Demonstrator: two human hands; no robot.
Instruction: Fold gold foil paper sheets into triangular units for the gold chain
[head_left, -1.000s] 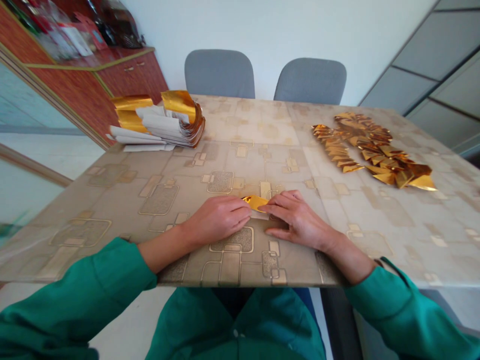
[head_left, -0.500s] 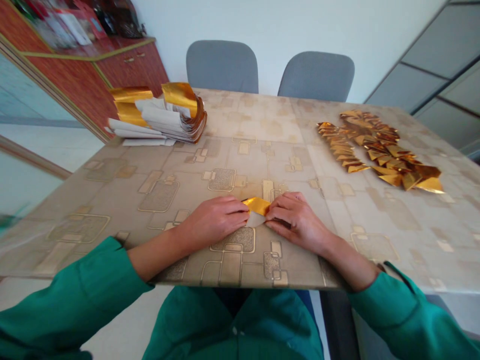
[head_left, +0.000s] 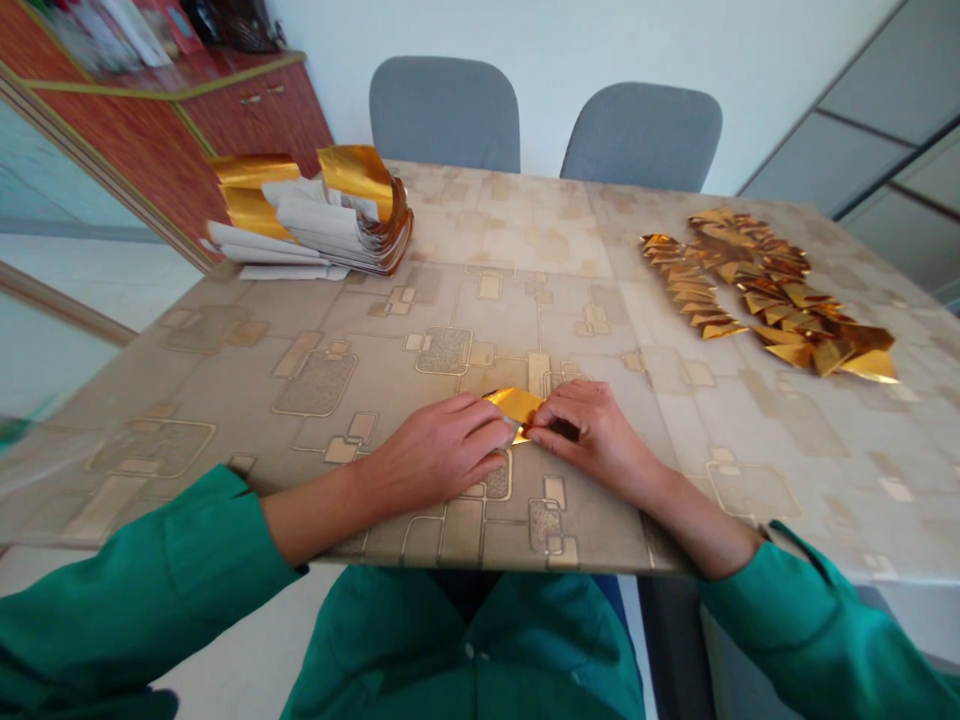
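A small piece of gold foil paper [head_left: 513, 406] lies folded on the table, pinched between both of my hands near the table's front edge. My left hand [head_left: 439, 455] presses its fingertips against the left end of the foil. My right hand [head_left: 592, 435] grips the right end, its fingers curled over the paper. The hands hide the foil's underside, and only a thin pale edge shows.
A stack of white-backed gold paper sheets [head_left: 337, 215] stands at the table's far left. Many folded gold foil pieces [head_left: 772, 295] lie in overlapping rows at the far right. Two grey chairs [head_left: 442, 110] stand beyond the patterned table [head_left: 480, 240], near a red wooden cabinet [head_left: 255, 110].
The foil's pale side has mostly gone from view as the paper is folded tighter between my hands. My left hand has moved closer to it. The whole scene sits slightly higher in the view.
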